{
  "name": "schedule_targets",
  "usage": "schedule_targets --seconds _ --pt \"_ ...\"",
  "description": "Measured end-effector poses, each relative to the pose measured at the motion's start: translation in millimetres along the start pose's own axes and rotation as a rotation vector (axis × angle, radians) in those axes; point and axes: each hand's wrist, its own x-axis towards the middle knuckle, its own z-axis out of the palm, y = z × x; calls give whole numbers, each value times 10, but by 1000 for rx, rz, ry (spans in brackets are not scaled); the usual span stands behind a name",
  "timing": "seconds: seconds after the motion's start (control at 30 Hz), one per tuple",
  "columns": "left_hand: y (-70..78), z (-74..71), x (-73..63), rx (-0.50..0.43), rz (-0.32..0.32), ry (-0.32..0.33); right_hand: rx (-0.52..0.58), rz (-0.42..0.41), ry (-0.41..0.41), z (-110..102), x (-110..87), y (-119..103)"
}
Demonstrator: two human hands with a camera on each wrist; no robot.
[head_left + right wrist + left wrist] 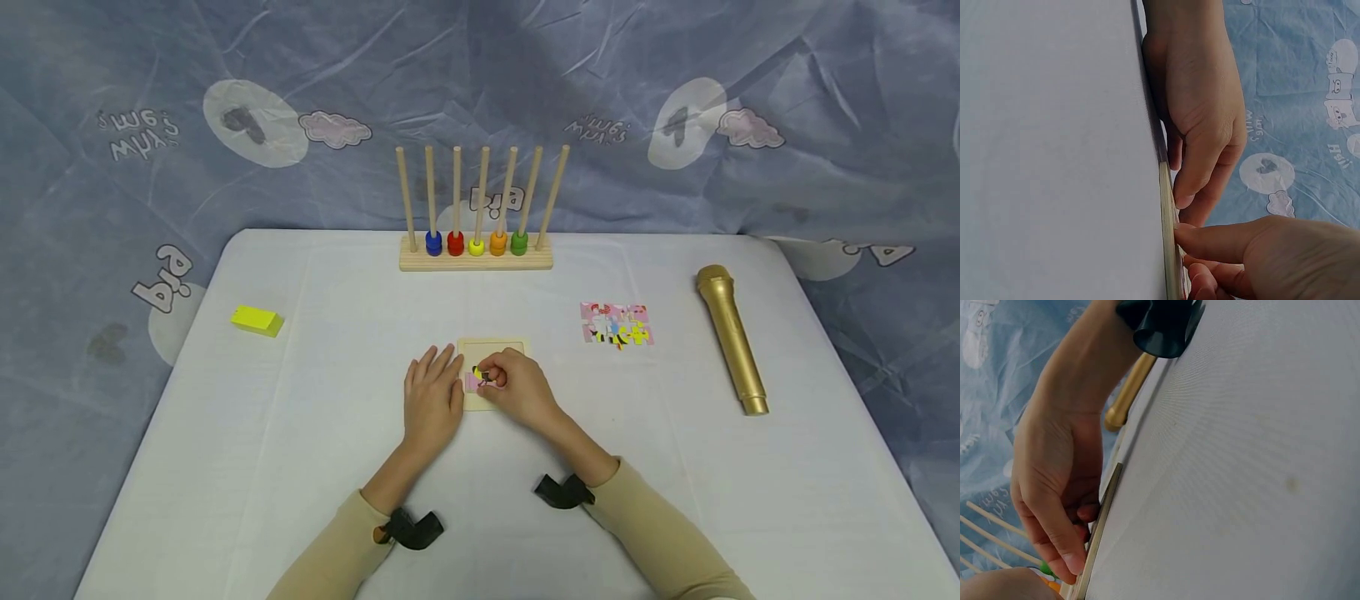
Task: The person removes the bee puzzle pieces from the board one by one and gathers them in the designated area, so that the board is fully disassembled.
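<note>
My left hand (433,400) lies flat with straight fingers on the white cloth, its fingertips at the left edge of a small wooden puzzle tray (474,353). Over that tray my right hand (519,388) pinches a puzzle piece (480,373) with yellow and black on it between thumb and curled fingers. A pink patch of puzzle (471,383) shows beside it in the tray; the fingers hide the rest. Seen low from the right wrist, the tray's edge (1169,250) is side-on, with the left hand (1200,119) beyond and the right thumb touching its top.
Several joined and loose pink puzzle pieces (617,324) lie to the right. A golden microphone (732,342) is farther right. At the back stands a wooden peg rack (476,262) with coloured beads. A yellow block (257,321) sits on the left of the table (337,358).
</note>
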Motion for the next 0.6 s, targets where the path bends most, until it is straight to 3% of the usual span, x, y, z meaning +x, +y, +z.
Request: schedule_targets --seconds 0.6 --pt "-9 16 1 0 1 1 -73 -13 -1 11 -15 -23"
